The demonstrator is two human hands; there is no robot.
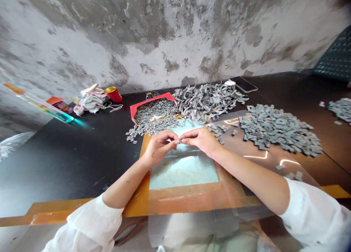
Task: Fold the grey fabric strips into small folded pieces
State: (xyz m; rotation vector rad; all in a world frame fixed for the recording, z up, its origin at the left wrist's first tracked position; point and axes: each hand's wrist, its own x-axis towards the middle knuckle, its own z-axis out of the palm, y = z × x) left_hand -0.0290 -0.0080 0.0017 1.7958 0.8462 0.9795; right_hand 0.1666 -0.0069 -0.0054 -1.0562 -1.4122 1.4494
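grey folded piece (180, 141) pinched between left hand (159, 147) and right hand (199, 140)

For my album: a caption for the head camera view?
Left hand and right hand pinch a small grey piece beside grey squares.

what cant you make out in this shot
All in the head view:
- small grey piece: mostly hidden by the fingers of the left hand and right hand; shape unclear
- dark object: partly hidden behind the red-rimmed tray
- grey pile: cut off by the right edge
- perforated dark panel: cut off by the right edge
- small red packet: printing too small to read
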